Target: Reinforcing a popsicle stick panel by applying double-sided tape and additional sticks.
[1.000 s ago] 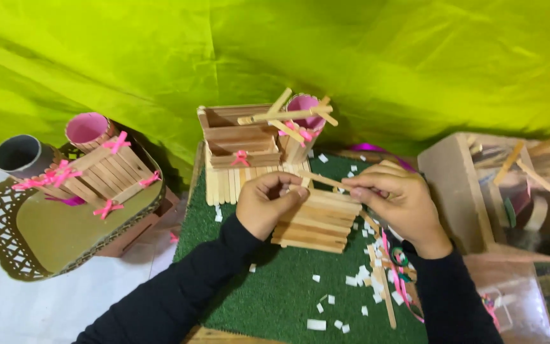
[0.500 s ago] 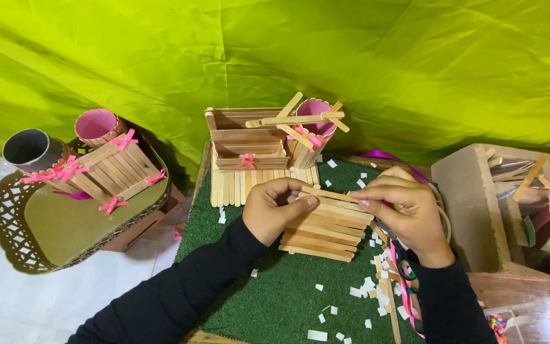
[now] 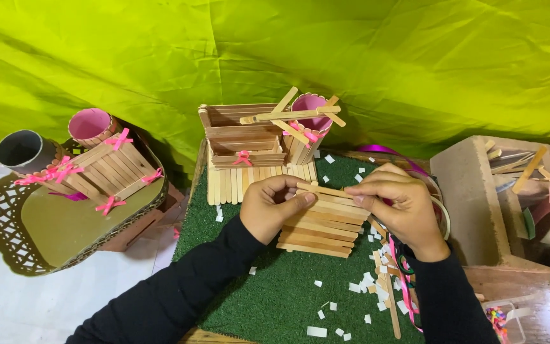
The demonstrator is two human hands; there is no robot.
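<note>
Wooden craft sticks, stacked in criss-cross layers, form a small open frame (image 3: 323, 220) on a patch of green artificial turf (image 3: 268, 293) — and both hands are on it. The left hand (image 3: 274, 207) closes its grip on the frame's near-left corner, thumb along the top stick; the right hand (image 3: 394, 207) pinches the right end of the same top stick, fingers curled shut over it. The frame sits at the middle of the turf, just in front of a finished stick box with a pink bow (image 3: 244, 148). By the look of it, the piece is very light and stiff along each stick yet fragile at the joints — a squeeze across the layers could shift or pop them, so the safest hold is at the corners where sticks overlap, with light pressure from above. White paper scraps (image 3: 370, 286) lie scattered near the right wrist, and a gold tray (image 3: 46, 232) carrying another stick holder stands well to the left.
</note>
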